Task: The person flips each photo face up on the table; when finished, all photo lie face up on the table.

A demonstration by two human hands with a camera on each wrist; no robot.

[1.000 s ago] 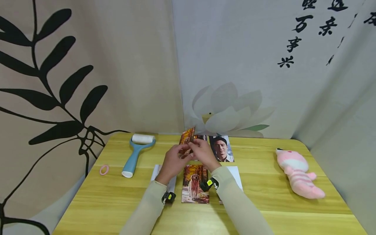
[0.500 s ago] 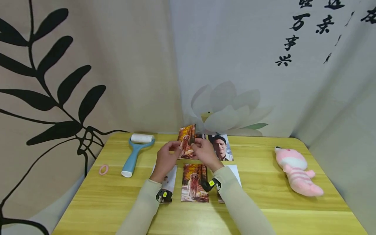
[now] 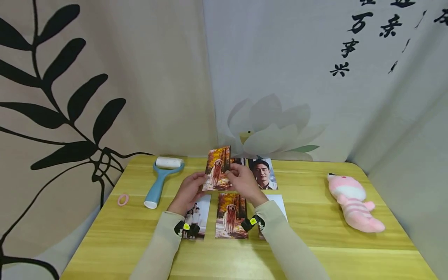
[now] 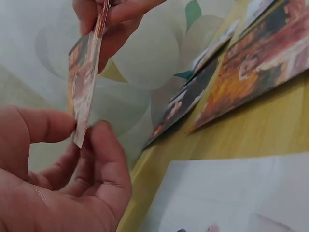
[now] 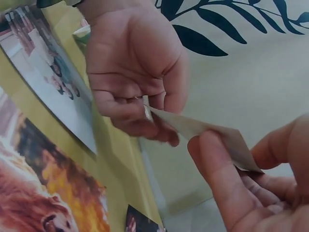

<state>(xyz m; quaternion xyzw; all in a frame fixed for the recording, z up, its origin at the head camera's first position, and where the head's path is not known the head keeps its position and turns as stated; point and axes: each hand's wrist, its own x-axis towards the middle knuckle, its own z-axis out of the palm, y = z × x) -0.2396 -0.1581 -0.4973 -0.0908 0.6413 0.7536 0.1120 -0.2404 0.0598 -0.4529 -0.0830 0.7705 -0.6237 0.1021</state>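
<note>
A photo print of a golden retriever among autumn leaves (image 3: 217,165) is raised above the table, facing the head camera. My left hand (image 3: 189,193) pinches its lower left part between thumb and fingers. On the opposite edge, my right hand (image 3: 245,182) grips it with thumb and fingers, as the right wrist view also shows. Below lies a matching dog photo (image 3: 230,217). A group photo (image 3: 198,216) is to its left, partly under my left wrist. To its right is a pale photo (image 3: 279,203), mostly hidden by my right forearm. A man's portrait photo (image 3: 263,175) lies behind.
Another photo (image 3: 238,161) is mostly hidden behind the raised print and my right hand. Leftward on the wooden table (image 3: 297,260) lie a blue-handled lint roller (image 3: 160,182) and a pink ring (image 3: 123,200). A pink plush toy (image 3: 355,204) lies far right. A curtain (image 3: 168,77) hangs behind.
The raised dog photo has turned to face the head camera and shifted slightly left. My left hand has moved left and down along it, uncovering the group photo. My right hand keeps its grip.
</note>
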